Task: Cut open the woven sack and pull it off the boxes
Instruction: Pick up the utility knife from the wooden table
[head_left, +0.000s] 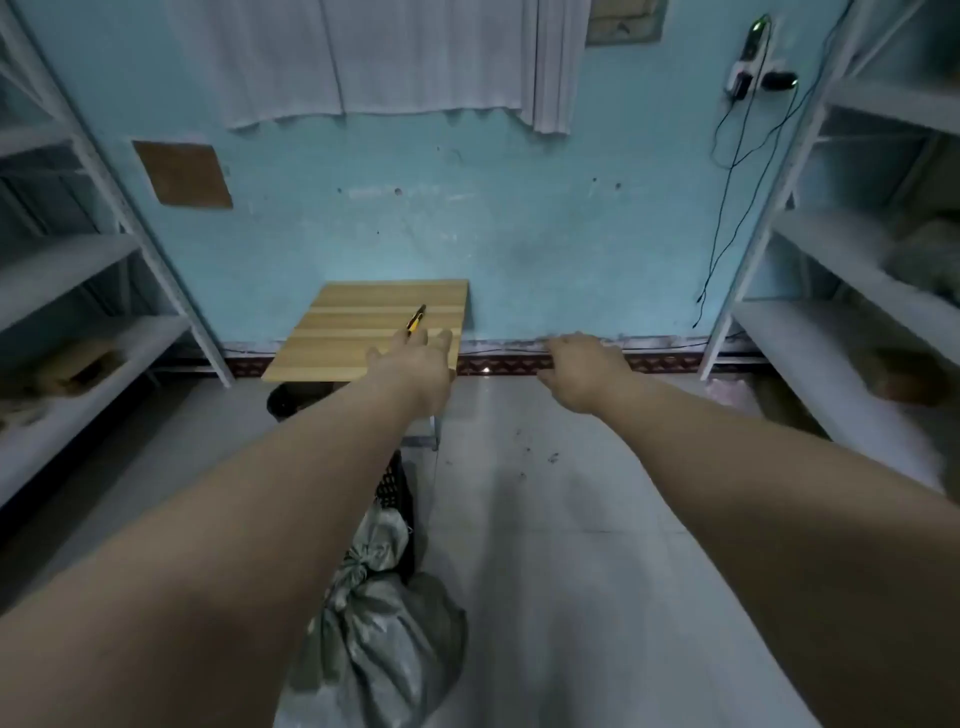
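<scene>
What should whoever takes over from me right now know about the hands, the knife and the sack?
Left hand: open, stretched out over the near edge of the small wooden table, fingertips just short of the yellow utility knife; nothing gripped.
Right hand: open and empty, held out above the floor to the right of the table.
Knife: lying on the table top, not yet picked up.
Woven sack: on the floor below the arms, neck tied shut, beside a black crate.
Done: nothing cut yet.
Left: pick up the knife, cut the sack open, pull it off the boxes.
</scene>
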